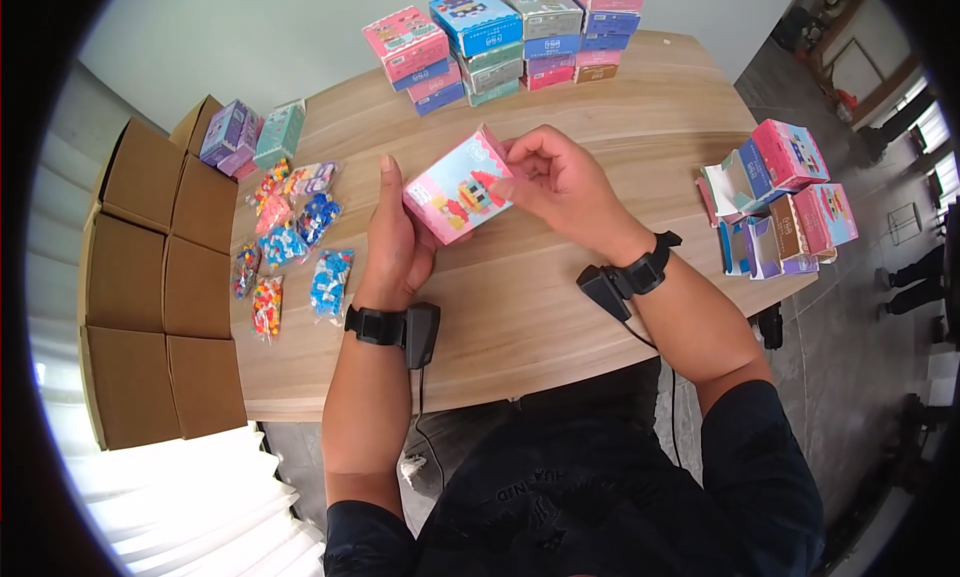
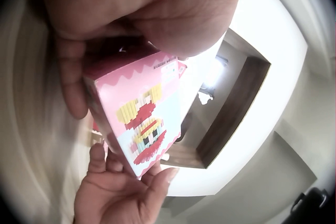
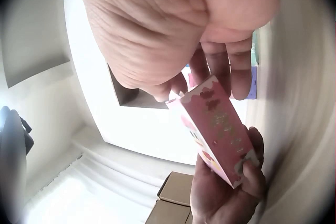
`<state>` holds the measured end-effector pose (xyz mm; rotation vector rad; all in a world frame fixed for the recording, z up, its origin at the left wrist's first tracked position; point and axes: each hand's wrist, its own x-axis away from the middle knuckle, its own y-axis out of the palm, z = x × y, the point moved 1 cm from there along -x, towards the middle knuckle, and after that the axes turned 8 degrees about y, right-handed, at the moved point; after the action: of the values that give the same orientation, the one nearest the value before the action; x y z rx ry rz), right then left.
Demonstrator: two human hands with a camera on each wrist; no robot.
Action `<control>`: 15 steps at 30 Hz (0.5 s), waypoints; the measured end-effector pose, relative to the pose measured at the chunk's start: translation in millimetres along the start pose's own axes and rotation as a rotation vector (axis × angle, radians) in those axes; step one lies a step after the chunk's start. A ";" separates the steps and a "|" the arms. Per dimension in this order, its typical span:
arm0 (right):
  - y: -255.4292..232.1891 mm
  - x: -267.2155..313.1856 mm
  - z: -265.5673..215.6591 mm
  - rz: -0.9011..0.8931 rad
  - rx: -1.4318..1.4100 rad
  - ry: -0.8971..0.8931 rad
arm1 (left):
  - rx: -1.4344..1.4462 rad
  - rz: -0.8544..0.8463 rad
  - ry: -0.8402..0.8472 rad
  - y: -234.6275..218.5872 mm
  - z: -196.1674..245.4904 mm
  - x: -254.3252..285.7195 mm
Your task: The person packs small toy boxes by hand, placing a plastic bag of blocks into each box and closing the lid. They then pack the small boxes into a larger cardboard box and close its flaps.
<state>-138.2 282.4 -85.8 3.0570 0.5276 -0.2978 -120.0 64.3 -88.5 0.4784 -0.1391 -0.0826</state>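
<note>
While the left hand grips the pink box over the table in the head view, slackening could drop it; left wrist: squeezing might dent it; right wrist: the right hand, pinching one end, could crease it.

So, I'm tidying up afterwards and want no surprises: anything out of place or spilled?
The open boxes on the right: jumbled, flaps out, close to the table's edge, unlike the orderly stacks behind. The bags lie scattered, with no visible spill. The held box shows no clear damage.
</note>
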 end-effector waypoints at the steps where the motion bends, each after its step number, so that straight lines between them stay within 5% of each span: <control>1: -0.3 0.3 -0.6 0.016 0.099 -0.002 | 0.006 -0.018 0.005 0.4 -0.2 0.8; 4: -12.4 -3.3 -0.4 -0.026 -0.028 0.140 | 0.070 -0.131 -0.019 -4.9 -0.5 1.9; 7: -20.8 -8.1 -16.1 0.041 -0.462 0.227 | 0.088 -0.118 0.008 -9.8 -2.9 -1.7; 15: -40.8 -102.9 -56.0 0.484 -0.756 0.029 | 0.039 -0.042 -0.015 -13.0 -4.8 -5.7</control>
<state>-236.7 290.1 -10.8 2.3381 -0.1067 -0.0195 -125.5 55.6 -99.4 0.5198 -0.1451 -0.1249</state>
